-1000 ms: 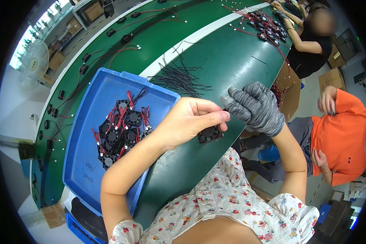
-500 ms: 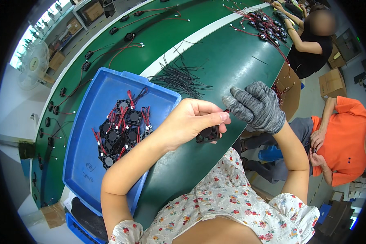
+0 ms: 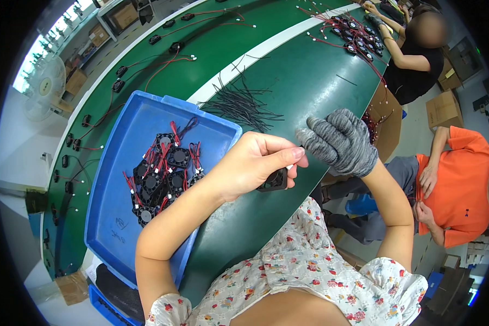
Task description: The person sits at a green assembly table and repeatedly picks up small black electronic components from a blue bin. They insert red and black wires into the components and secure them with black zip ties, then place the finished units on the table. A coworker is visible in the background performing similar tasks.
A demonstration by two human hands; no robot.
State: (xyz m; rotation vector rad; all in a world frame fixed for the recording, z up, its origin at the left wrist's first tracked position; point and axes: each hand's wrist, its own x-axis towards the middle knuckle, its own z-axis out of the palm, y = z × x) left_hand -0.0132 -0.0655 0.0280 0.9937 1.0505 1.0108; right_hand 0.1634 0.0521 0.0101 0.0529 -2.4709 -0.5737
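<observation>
Above the green table (image 3: 309, 81), our bare left hand (image 3: 250, 165) pinches a small black fan (image 3: 273, 180); our gloved right hand (image 3: 339, 140) hovers just right, fingers curled, seemingly empty.

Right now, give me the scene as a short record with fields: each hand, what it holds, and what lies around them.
left hand: bare, pinching a small black square fan just above the green table
right hand: in a grey knit glove, fingers bent, close to the left fingertips; what it grips cannot be told
tray: blue tray to the left, holding a heap of black fans with red leads
wires: loose bundle of thin black wires on the table beyond the hands
others: person in orange shirt seated to the right; another person working at the far end
</observation>
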